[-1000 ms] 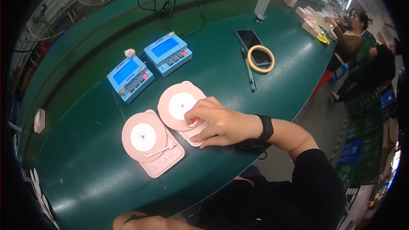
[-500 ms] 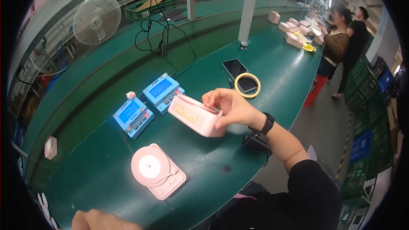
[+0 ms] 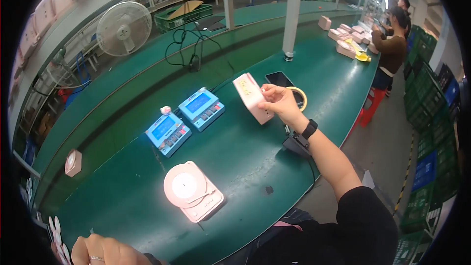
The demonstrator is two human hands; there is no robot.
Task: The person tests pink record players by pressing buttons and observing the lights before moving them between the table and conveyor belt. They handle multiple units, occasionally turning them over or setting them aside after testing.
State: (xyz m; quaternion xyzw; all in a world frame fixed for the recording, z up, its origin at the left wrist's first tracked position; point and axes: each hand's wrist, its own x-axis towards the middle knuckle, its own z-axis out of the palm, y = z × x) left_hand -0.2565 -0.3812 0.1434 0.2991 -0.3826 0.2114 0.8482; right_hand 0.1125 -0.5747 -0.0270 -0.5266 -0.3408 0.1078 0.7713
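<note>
Above the far half of the green table, my right hand pinches one end of a pink box-shaped speaker. The speaker is tilted, with gold lettering and a perforated panel on the side in view. My left hand is low at the lower left edge, its fingers curled; whatever they hold, if anything, is hidden. Between the hands a pink mini record player with a white disc and a tonearm lies flat on the table. Beyond it stand two blue testers with lit screens, one nearer and one farther.
Behind my right hand are a yellow tape roll and a dark phone. A black device with a cable sits under my right wrist. More pink units crowd the far right, by co-workers. A pink unit stands far left.
My right hand has carried the pink speaker away and to the right, turning it more upright. The left hand remains low at the left, showing slightly more. The whole view has shifted a little.
</note>
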